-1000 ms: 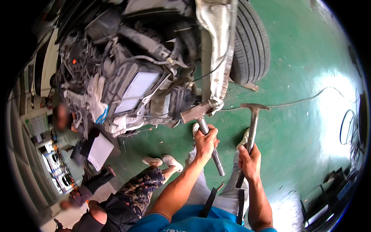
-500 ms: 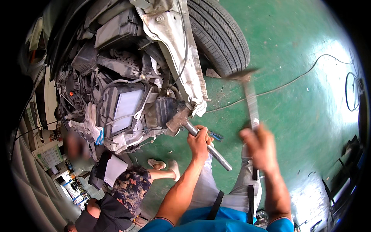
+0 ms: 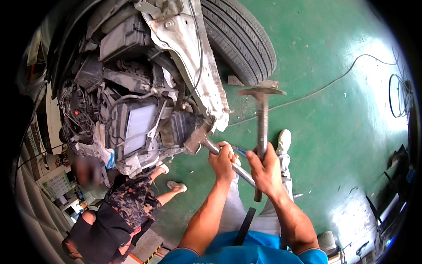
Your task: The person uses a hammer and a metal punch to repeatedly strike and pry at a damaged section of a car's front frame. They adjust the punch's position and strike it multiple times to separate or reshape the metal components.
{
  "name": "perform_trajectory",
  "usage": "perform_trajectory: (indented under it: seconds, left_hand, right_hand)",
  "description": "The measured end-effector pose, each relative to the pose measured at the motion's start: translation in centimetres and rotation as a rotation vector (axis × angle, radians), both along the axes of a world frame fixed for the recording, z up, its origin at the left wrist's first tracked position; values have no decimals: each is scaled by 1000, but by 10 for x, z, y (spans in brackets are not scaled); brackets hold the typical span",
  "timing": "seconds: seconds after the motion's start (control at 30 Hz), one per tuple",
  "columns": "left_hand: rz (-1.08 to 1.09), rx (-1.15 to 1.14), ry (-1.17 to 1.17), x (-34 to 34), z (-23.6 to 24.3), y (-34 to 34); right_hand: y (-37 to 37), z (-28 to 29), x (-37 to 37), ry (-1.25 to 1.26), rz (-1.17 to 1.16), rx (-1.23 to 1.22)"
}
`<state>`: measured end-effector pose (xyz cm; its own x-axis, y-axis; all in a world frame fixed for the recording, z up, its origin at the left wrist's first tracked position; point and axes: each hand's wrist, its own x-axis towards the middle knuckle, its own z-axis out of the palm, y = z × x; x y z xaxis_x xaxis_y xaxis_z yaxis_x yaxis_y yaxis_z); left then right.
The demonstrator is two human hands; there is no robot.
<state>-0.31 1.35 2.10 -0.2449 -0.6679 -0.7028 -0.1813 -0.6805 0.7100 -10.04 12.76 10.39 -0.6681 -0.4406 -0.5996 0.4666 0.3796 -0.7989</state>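
Two hammers now stand close together: the right hand has come in toward the left hand, bringing its narrow-headed hammer with it from farther right. Both hands are closed around handles. The left grips a block-headed hammer, whose head sits ahead and left of that grip, by the crumpled tip of the white body rail; contact cannot be told. That head keeps nearly the same place at the rail, so the left hammer looks like the steadied one and the right the swung one. Their lower handles overlap in the view below the right grip, so room between the hands looks tight. Ahead of the right grip, the car tyre bounds its reach; to the right, green floor spreads wider, a thin cable crossing it ahead. Well left of the left grip is a co-worker.
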Motion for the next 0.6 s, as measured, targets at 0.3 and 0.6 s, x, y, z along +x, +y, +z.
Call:
perform_trajectory:
  seconds: [0.3, 0.6]
  left_hand:
    - [-38, -20, -19, -5, 3, 1]
    - [-60, -88, 19, -10, 0, 8]
  right_hand:
    - [13, -32, 24, -56, 22, -24]
    - [11, -14, 10, -81, 308, 35]
